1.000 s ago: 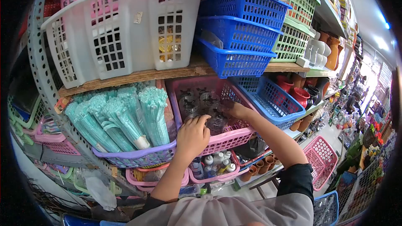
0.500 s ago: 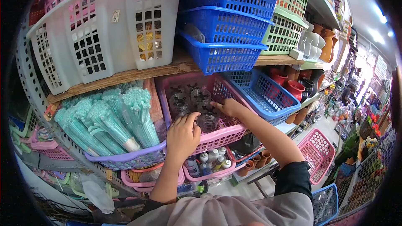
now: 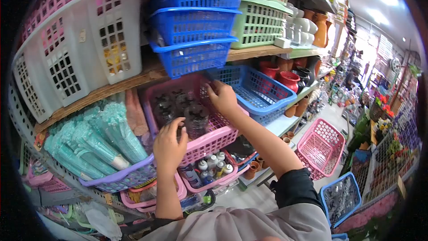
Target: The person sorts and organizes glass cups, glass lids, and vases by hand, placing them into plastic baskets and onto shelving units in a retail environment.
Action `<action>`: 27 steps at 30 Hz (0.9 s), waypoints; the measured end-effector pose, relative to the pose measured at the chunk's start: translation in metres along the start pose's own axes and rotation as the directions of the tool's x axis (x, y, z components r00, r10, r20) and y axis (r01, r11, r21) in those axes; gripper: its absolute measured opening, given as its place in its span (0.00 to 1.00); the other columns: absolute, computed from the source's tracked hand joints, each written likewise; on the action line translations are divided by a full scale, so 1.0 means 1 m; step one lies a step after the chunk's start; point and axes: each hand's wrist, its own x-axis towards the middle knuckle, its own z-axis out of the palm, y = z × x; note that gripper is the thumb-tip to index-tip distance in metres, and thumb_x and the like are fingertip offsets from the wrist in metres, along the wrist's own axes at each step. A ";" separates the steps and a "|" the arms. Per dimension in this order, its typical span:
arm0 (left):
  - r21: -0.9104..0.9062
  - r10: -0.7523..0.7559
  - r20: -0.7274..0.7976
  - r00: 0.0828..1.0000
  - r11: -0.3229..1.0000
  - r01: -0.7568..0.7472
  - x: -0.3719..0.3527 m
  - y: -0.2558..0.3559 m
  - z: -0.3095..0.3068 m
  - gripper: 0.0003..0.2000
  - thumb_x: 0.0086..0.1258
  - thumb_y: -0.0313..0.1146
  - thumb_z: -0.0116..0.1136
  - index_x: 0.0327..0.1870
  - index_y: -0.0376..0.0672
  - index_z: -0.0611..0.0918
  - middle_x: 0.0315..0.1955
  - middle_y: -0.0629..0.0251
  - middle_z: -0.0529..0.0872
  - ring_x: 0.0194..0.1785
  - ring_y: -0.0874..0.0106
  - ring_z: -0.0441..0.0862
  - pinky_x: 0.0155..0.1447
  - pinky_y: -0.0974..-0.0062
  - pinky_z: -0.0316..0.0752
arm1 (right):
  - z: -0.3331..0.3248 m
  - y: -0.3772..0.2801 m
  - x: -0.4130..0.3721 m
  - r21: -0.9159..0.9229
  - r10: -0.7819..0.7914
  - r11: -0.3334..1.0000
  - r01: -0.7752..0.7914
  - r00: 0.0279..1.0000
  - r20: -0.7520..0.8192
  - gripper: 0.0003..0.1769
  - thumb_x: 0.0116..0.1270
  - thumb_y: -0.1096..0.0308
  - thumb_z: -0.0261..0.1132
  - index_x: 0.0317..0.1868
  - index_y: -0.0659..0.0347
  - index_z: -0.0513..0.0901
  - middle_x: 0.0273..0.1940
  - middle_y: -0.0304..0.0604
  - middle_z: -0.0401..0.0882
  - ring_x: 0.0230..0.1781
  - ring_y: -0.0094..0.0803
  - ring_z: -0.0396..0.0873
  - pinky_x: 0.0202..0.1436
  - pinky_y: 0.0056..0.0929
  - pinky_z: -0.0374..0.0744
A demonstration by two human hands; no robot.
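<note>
Pink lattice plastic basket (image 3: 209,140) on shelf (image 3: 254,52), clear ribbed round bottles (image 3: 196,118) inside. Left hand (image 3: 170,145) half-curled, fingertips on a bottle. Right hand (image 3: 223,98) loosely bent, touching the basket's back wall.

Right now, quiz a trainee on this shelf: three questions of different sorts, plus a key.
1. True or false: the left hand and the right hand are both at the pink basket.
2. What fills the purple basket? A teal bundles; B clay pots; C white cups.
3. Fill in: the neighbouring basket right of the pink one is ____.
Key: 1 true; 2 A; 3 blue.
</note>
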 end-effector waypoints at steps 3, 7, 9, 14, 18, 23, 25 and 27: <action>-0.024 -0.056 0.053 0.997 0.998 0.057 0.001 0.005 -0.004 0.12 0.67 0.34 0.56 0.51 0.46 0.80 0.42 0.60 0.86 0.49 0.58 0.82 0.53 0.63 0.75 | -0.015 -0.010 -0.019 0.102 -0.094 0.988 0.118 0.972 -0.214 0.14 0.65 0.60 0.63 0.33 0.65 0.79 0.31 0.59 0.79 0.34 0.58 0.78 0.37 0.50 0.75; -0.145 -0.010 0.028 1.000 0.989 0.014 0.003 0.017 -0.004 0.12 0.67 0.29 0.56 0.51 0.42 0.80 0.43 0.57 0.84 0.50 0.58 0.80 0.56 0.63 0.73 | -0.068 -0.018 -0.068 0.124 -0.246 0.957 0.262 0.960 -0.130 0.09 0.65 0.67 0.65 0.32 0.65 0.78 0.23 0.51 0.73 0.21 0.41 0.75 0.26 0.35 0.71; -0.125 0.090 -0.049 0.995 0.988 -0.096 0.002 0.044 0.002 0.12 0.67 0.28 0.55 0.50 0.40 0.80 0.44 0.56 0.84 0.51 0.58 0.79 0.57 0.64 0.72 | -0.100 -0.019 -0.098 0.118 -0.271 0.953 0.281 0.958 -0.092 0.06 0.64 0.69 0.65 0.34 0.64 0.79 0.25 0.48 0.76 0.21 0.37 0.76 0.26 0.32 0.73; -0.598 0.284 0.184 0.941 0.792 -0.122 -0.026 0.122 0.064 0.11 0.67 0.27 0.55 0.49 0.39 0.80 0.46 0.55 0.83 0.53 0.57 0.79 0.60 0.63 0.70 | -0.183 -0.008 -0.175 0.064 -0.180 0.980 0.186 0.979 -0.093 0.06 0.63 0.70 0.66 0.37 0.63 0.81 0.27 0.45 0.78 0.22 0.35 0.78 0.27 0.31 0.75; -0.726 0.492 0.342 0.801 0.679 -0.107 -0.070 0.191 0.125 0.12 0.66 0.28 0.57 0.50 0.38 0.80 0.46 0.53 0.83 0.53 0.57 0.79 0.58 0.64 0.72 | -0.256 0.009 -0.254 -0.010 0.083 0.996 -0.085 0.992 -0.100 0.11 0.63 0.70 0.66 0.45 0.60 0.81 0.29 0.44 0.79 0.23 0.32 0.78 0.28 0.29 0.76; -0.784 0.631 0.606 0.484 0.578 0.228 -0.141 0.284 0.174 0.16 0.69 0.30 0.57 0.56 0.36 0.78 0.50 0.58 0.83 0.51 0.68 0.81 0.56 0.73 0.73 | -0.340 0.033 -0.362 -0.006 0.440 0.891 -0.454 0.867 -0.235 0.09 0.65 0.71 0.66 0.44 0.63 0.81 0.34 0.43 0.82 0.24 0.27 0.78 0.29 0.24 0.76; -0.850 0.731 0.523 0.439 0.488 0.199 -0.177 0.310 0.204 0.15 0.70 0.30 0.57 0.56 0.38 0.78 0.50 0.58 0.83 0.53 0.69 0.81 0.58 0.72 0.73 | -0.367 0.043 -0.407 -0.006 0.474 0.867 -0.498 0.830 -0.294 0.09 0.64 0.71 0.66 0.44 0.63 0.82 0.35 0.43 0.83 0.23 0.26 0.78 0.29 0.24 0.76; -0.844 0.766 0.533 0.359 0.452 0.288 -0.212 0.339 0.227 0.15 0.70 0.30 0.56 0.56 0.38 0.78 0.50 0.58 0.83 0.54 0.68 0.81 0.61 0.71 0.72 | -0.393 0.044 -0.447 -0.075 0.578 0.767 -0.638 0.736 -0.353 0.08 0.64 0.71 0.66 0.43 0.61 0.82 0.35 0.43 0.83 0.23 0.26 0.78 0.29 0.24 0.76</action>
